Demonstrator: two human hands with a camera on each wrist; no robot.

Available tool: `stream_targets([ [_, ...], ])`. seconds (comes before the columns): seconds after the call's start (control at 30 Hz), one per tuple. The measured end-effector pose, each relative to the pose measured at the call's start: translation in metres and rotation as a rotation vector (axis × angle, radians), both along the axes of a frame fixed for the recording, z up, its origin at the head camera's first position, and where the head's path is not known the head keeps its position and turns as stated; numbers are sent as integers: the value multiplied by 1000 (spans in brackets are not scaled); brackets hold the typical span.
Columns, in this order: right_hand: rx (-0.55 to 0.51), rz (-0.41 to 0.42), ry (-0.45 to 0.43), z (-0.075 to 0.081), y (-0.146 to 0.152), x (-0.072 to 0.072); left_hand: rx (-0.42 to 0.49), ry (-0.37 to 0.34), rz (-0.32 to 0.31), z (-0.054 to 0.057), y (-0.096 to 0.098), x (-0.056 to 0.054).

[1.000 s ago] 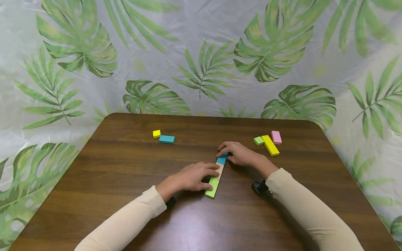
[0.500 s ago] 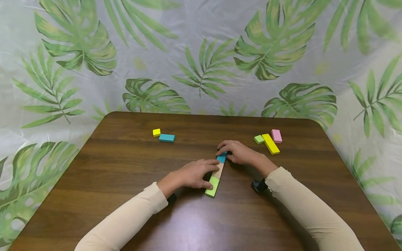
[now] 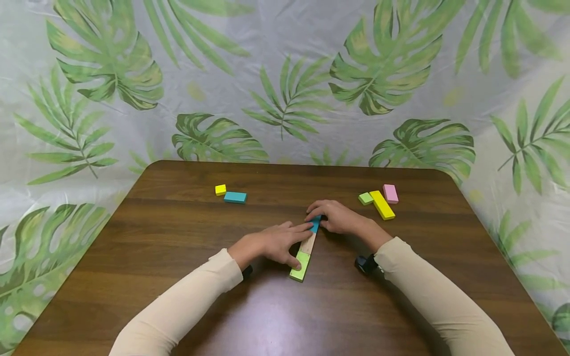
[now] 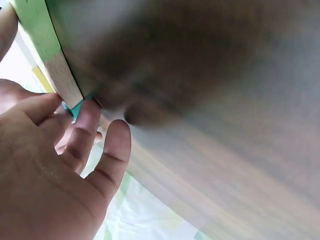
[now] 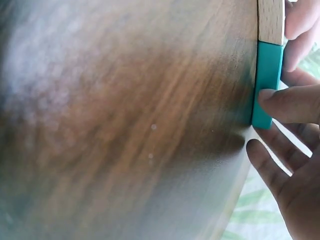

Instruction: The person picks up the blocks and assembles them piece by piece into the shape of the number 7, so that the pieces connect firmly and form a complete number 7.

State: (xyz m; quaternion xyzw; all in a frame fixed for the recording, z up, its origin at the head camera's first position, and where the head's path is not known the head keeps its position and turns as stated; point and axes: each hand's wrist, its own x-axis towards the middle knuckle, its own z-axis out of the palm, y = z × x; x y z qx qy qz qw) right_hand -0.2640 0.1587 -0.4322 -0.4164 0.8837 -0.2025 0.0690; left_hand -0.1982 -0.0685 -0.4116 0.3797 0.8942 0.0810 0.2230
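I see left hand [image 3: 278, 242] fingertips shifted along the wood block [image 3: 307, 244] to the blue block [image 5: 269, 67], fingers loosely spread, ungripping, thumb on the green block [image 3: 303, 262] | right hand [image 3: 340, 218] unchanged, pinching the blue block | wood block pale, grained, flat, end-to-end between blue and green

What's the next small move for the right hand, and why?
Probably ease the right hand off the rectangular teal block it pinches: that block meets the rectangular bare-wood block end to end with no visible gap, and the left hand reaches along both and could steady them.
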Motion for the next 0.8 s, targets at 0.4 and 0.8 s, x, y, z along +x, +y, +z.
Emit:
stream_targets([
  [0.4, 8, -7, -21, 5, 0, 2, -30, -16, 14, 3, 3, -4],
  [0.8, 28, 5, -9, 5, 0, 0, -9, 12, 10, 0, 1, -6],
])
